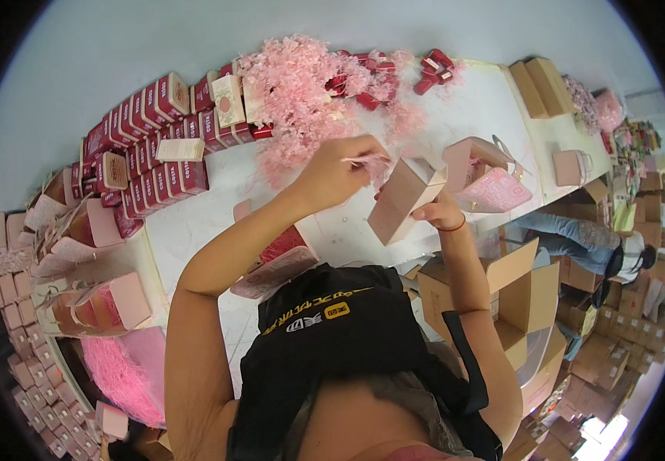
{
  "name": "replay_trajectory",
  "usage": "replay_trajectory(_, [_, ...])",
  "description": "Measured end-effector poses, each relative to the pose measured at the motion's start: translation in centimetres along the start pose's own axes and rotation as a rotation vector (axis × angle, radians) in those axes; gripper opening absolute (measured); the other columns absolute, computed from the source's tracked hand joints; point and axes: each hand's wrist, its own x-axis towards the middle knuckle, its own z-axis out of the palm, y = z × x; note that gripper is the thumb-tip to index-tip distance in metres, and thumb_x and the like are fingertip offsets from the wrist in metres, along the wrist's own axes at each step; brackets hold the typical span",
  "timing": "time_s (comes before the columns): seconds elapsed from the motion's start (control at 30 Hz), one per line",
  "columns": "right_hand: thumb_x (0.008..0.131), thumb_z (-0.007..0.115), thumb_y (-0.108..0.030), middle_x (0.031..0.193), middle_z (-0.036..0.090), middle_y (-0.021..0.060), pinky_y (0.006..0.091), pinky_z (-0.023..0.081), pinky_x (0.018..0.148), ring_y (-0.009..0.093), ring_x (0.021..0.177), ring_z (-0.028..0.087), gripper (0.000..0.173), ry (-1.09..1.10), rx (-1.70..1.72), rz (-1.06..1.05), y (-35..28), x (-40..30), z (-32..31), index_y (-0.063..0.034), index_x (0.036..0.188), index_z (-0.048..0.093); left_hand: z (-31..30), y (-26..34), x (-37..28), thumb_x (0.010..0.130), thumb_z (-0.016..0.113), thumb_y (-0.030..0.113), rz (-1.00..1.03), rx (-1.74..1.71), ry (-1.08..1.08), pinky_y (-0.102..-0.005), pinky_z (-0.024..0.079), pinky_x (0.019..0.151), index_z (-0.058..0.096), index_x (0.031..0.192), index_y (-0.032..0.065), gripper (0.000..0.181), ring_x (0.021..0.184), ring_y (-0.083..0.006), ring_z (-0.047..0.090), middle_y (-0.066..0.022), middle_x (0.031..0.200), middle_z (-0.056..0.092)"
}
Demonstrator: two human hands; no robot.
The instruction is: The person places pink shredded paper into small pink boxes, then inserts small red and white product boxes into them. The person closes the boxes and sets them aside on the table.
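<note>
My left hand (338,170) pinches a small tuft of pink shredded filler (374,164) beside the top of a tall, pale pink box (404,201). That box is tilted, with its top flaps raised, and my right hand (441,212) grips it from the side and below. What lies inside it cannot be seen. Just right of it stands an open pink gift box (485,178) with a patterned lid and some filler inside. Another open box with red-pink filler (279,248) is near my apron. A big heap of pink filler (295,86) lies beyond my left hand.
Stacked red boxes (160,184) line the table's left side, with cream cartons (229,101) on them. Small red packs (436,72) lie at the back. Open gift boxes (119,299) stand left. An open cardboard carton (517,294) is below right; a person (591,245) is beyond.
</note>
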Motion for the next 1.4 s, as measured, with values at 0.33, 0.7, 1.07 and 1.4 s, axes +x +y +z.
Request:
replay_trajectory(0.33, [0.055, 0.078, -0.027, 0.122, 0.053, 0.0239, 0.0470, 0.052, 0.078, 0.038, 0.093, 0.062, 0.095, -0.261, 0.522, 0.012, 4.0, -3.5, 2.1, 0.0015, 0.137, 0.038, -1.2, 6.2, -2.4, 0.081, 0.067, 0.004, 0.308, 0.315, 0.287, -0.0290, 0.049, 0.066, 0.067, 0.114, 0.0116, 0.034, 0.083, -0.0209, 0.062, -0.0078, 0.106, 0.065])
replay_trajectory(0.7, [0.052, 0.076, -0.030, 0.113, 0.056, 0.0238, 0.0434, 0.054, 0.077, 0.035, 0.090, 0.063, 0.095, -0.291, 0.587, 0.225, 6.5, -2.4, 6.3, 0.0013, 0.134, 0.040, 1.1, 7.3, -9.0, 0.076, 0.075, 0.001, 0.110, -0.075, 0.170, -0.0223, 0.044, 0.062, 0.074, 0.091, 0.0059, 0.016, 0.076, -0.0091, 0.056, -0.0023, 0.083, 0.060])
replay_trajectory(1.07, [0.054, 0.076, -0.033, 0.116, 0.054, 0.0224, 0.0438, 0.055, 0.076, 0.035, 0.093, 0.062, 0.097, -0.288, 0.600, 0.250, 7.4, -3.1, 7.0, 0.0014, 0.136, 0.037, 1.1, 7.1, -10.2, 0.076, 0.075, 0.001, 0.122, -0.014, 0.236, -0.0220, 0.042, 0.061, 0.074, 0.090, 0.0067, 0.015, 0.071, -0.0094, 0.055, -0.0016, 0.080, 0.058])
replay_trajectory(1.4, [0.055, 0.076, -0.035, 0.114, 0.054, 0.0218, 0.0441, 0.054, 0.075, 0.034, 0.091, 0.062, 0.099, -0.232, 0.527, 0.314, 6.6, -3.2, 8.0, 0.0008, 0.137, 0.035, 0.3, 6.6, -10.7, 0.074, 0.076, 0.002, 0.180, 0.020, 0.245, -0.0246, 0.043, 0.059, 0.075, 0.089, 0.0081, 0.017, 0.068, -0.0116, 0.057, -0.0023, 0.076, 0.058])
